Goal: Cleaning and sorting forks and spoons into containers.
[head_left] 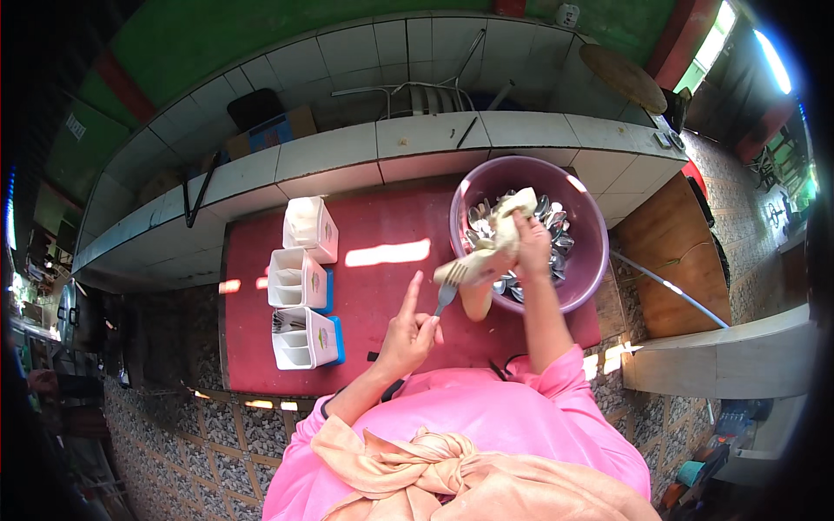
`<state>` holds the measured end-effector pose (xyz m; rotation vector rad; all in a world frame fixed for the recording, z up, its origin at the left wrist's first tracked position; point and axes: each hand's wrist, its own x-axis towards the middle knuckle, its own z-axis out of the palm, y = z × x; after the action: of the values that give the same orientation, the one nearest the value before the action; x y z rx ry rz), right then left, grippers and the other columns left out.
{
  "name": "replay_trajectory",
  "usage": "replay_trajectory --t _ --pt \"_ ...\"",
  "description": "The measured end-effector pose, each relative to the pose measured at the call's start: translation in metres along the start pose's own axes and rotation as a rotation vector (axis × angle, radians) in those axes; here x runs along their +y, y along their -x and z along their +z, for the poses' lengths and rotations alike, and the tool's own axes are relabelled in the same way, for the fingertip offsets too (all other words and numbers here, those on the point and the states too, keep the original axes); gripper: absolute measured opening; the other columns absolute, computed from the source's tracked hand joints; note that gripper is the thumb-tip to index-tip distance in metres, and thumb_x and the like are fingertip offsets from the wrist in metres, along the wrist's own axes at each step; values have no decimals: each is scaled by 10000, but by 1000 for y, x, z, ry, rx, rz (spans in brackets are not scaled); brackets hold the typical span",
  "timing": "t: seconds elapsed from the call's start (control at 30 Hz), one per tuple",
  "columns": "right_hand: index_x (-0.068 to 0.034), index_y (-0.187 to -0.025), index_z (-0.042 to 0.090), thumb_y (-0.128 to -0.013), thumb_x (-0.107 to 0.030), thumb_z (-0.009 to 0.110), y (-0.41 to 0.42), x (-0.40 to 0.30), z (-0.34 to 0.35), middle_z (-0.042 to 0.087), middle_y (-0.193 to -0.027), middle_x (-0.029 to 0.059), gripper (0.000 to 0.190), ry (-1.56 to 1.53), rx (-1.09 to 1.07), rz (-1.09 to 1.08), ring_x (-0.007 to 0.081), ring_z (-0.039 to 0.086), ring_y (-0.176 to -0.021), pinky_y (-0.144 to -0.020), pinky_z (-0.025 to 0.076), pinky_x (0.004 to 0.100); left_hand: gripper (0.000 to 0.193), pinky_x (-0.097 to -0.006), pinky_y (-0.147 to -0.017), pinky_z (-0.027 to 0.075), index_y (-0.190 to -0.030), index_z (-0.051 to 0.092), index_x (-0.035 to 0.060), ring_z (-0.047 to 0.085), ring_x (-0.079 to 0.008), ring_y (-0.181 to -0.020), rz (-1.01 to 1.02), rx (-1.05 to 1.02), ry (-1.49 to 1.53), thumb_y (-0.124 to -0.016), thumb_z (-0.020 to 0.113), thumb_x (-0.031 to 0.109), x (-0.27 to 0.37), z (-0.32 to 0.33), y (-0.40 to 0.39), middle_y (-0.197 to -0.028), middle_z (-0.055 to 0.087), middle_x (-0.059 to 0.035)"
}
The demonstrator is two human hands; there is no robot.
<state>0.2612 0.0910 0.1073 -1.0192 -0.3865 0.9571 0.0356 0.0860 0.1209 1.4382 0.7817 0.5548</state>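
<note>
My left hand (pixel 410 338) grips a metal fork (pixel 447 291) by its handle, with the index finger stretched out. The fork's tines lie against a pale cloth (pixel 495 254). My right hand (pixel 533 244) holds that cloth over a purple plastic basin (pixel 593 260), and part of the cloth hangs past the basin's rim. Many metal spoons (pixel 557 221) lie inside the basin. At the left of the red table (pixel 391 312) stand three white divided cutlery holders. The nearest holder (pixel 319 338) has cutlery in one compartment. The middle holder (pixel 316 280) shows no cutlery, and the far holder (pixel 322 228) contains something white.
A white-tiled ledge (pixel 326 156) runs behind the table, with a black bar (pixel 199 189) leaning on it. On the right, a wooden board (pixel 677 260) and a pale blue pole (pixel 671 286) stand near a curved white counter (pixel 723 358). A round wooden board (pixel 623 78) rests at the back.
</note>
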Motion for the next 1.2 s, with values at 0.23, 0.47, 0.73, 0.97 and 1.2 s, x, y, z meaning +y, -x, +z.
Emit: replay_trajectory --t 0.23,0.47,0.73,0.97,1.2 --pt "-4 -1135 373 -865 -349 305 42 34 16 494 -1049 139 444 -436 -437 596 228 521 -902 -800 422 353 121 -217 -495 465 -859 430 -18 563 -133 -537 40 205 572 -838 427 100 -15 0 -33 -686 561 -112" --pt "-27 -923 502 -786 -142 532 51 61 23 566 -754 48 181 -79 -429 537 108 555 -617 -545 474 224 162 -259 -442 420 -723 567 -9 536 -159 -472 50 111 -351 -747 563 151 -26 -7 -25 -564 556 -69" --pt "9 -928 497 -790 -120 524 67 35 41 551 -769 48 191 119 -569 447 104 554 -657 -585 479 222 120 -270 -651 420 -763 604 -2 531 -175 -743 534 504 -598 -687 608 91 13 -29 -45 -850 557 -106" --pt "10 -956 501 -777 -114 547 82 59 31 549 -801 46 222 224 -605 406 99 535 -678 -592 458 228 144 -315 -774 380 -781 610 46 571 -213 -733 378 452 -343 -683 613 150 8 -50 -46 -732 598 -90" --pt "-7 -952 516 -779 -149 551 76 47 40 544 -811 22 227 248 -689 358 69 507 -696 -620 433 204 101 -358 -843 289 -640 604 42 533 -165 -638 403 379 -443 -678 617 136 5 -51 -32 -647 580 -39"
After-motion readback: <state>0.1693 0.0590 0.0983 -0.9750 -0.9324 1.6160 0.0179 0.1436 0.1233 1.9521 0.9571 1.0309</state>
